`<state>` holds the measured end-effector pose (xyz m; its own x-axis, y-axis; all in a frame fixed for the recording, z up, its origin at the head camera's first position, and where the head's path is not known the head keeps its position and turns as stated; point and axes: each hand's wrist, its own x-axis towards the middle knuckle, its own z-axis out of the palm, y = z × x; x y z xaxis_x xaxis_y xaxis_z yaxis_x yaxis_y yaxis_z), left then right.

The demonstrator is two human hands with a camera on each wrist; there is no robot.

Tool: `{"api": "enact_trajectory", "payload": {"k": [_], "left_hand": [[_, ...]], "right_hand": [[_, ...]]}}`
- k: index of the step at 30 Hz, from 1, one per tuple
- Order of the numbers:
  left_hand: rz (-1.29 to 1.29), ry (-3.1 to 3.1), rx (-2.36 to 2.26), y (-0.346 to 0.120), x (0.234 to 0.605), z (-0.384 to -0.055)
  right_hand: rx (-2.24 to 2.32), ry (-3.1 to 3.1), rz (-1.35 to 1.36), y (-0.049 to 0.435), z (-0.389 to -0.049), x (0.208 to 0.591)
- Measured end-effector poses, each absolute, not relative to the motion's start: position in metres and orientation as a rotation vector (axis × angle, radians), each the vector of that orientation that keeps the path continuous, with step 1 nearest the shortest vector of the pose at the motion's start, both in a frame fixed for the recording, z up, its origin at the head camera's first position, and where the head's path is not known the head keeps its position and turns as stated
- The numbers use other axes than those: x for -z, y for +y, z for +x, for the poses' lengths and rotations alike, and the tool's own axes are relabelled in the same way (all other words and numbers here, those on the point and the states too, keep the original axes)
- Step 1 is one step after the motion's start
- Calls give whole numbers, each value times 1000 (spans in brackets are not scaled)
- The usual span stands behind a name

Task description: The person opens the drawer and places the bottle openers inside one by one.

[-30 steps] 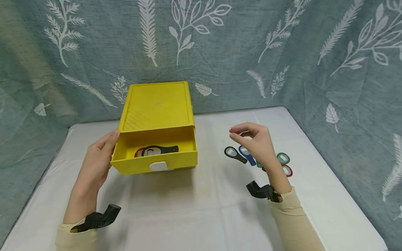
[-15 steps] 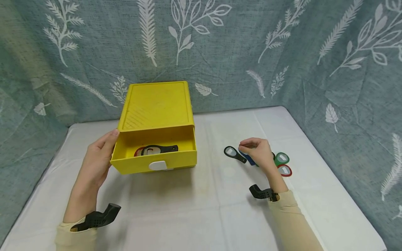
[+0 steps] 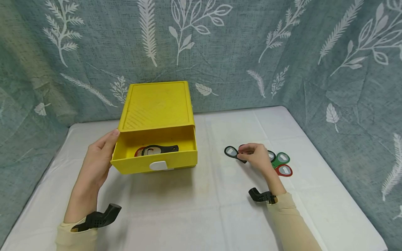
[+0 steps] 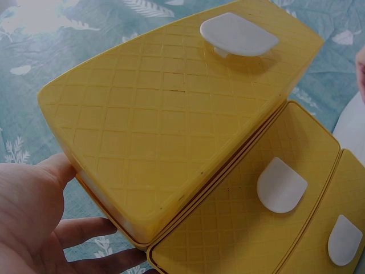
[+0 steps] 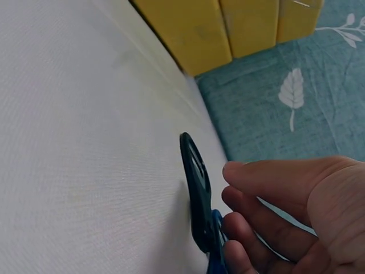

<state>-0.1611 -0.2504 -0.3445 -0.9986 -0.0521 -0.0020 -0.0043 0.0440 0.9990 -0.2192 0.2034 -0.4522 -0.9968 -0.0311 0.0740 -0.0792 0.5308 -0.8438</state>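
A yellow drawer cabinet stands at the left of the table, its top drawer pulled out. Inside lie a black magnifying glass and a red-rimmed one. My left hand rests on the cabinet's left side; in the left wrist view its fingers lie extended against that side. My right hand is low over the small magnifying glasses, fingertips at the handle of a black magnifying glass. In the right wrist view a blue magnifying glass shows by its loosely curved fingers, with the thumb apart from them.
To the right of the right hand lie a green magnifying glass, a red one and another black rim. A white cloth covers the table. A green leaf-patterned curtain hangs behind.
My right hand has come down and slightly toward me onto the magnifying glasses, covering the blue one and uncovering the green and red ones. The left hand and cabinet have stayed in place.
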Motion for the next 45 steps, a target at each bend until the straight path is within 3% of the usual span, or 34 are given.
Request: {"api": "enact_trajectory", "payload": {"k": [45], "left_hand": [[55,-2247,2118,-248,346,-158]], "right_hand": [[-1325,-2828,222,195,-221,459]]}}
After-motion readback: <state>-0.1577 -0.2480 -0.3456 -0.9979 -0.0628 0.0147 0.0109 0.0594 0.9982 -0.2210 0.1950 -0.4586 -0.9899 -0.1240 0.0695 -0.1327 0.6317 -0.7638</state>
